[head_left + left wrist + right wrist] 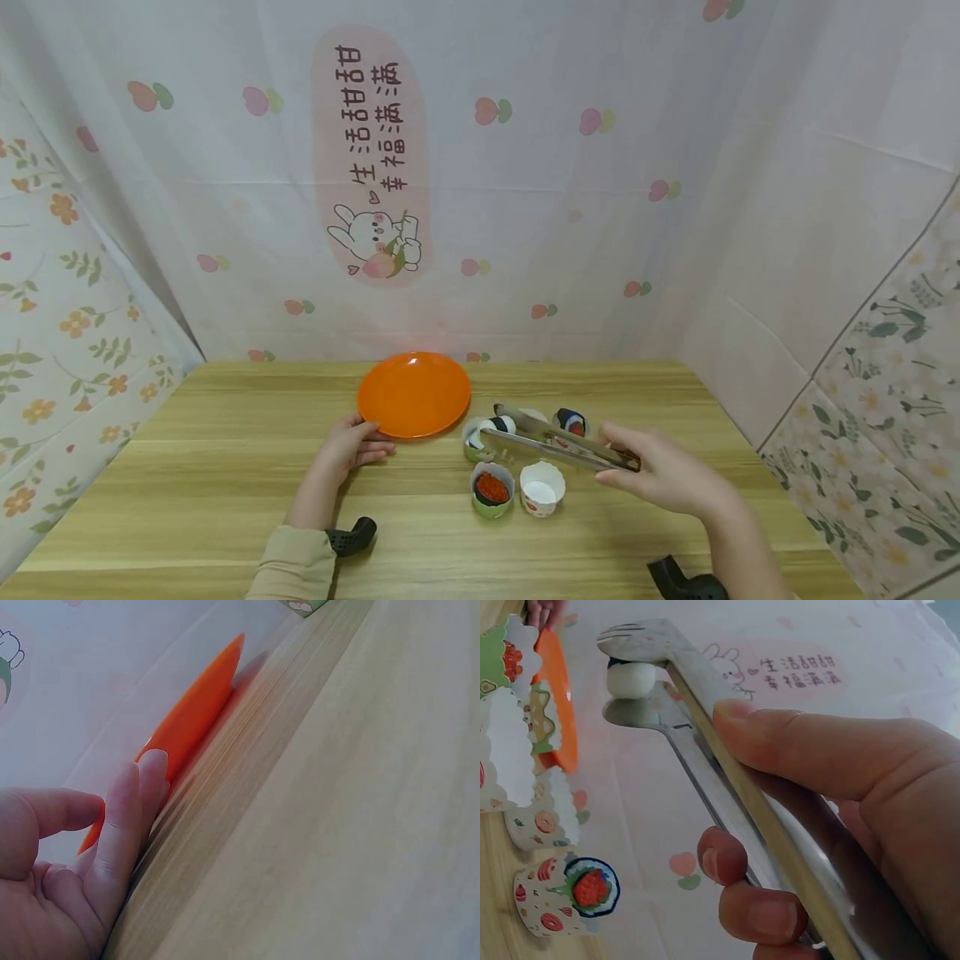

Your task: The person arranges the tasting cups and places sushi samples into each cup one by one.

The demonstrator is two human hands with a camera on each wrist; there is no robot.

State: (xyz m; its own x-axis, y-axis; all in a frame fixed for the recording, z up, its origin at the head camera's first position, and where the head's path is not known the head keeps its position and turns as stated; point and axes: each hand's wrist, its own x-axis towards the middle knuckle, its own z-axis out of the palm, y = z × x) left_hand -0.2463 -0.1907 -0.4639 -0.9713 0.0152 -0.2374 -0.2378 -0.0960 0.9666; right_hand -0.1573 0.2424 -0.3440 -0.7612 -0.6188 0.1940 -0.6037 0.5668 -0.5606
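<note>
My right hand (660,471) grips a pair of metal tongs (697,742) around their arms. Between the tong tips sits a small white piece of toy sushi with a black band (632,679), above the paper cups. My left hand (352,450) pinches the near left rim of an orange plate (414,392), thumb at the rim and fingers along its side. A green paper cup (477,450) lies under the tong tips in the head view. Nearer me, another green cup (491,510) holds a red-topped sushi piece (492,490).
Beside the red-topped piece stands a white paper cup (542,497) with nothing visible inside. A sushi roll with a red centre (591,889) rests in a patterned cup (544,896) at the back right. A patterned curtain (525,208) hangs along the table's far edge.
</note>
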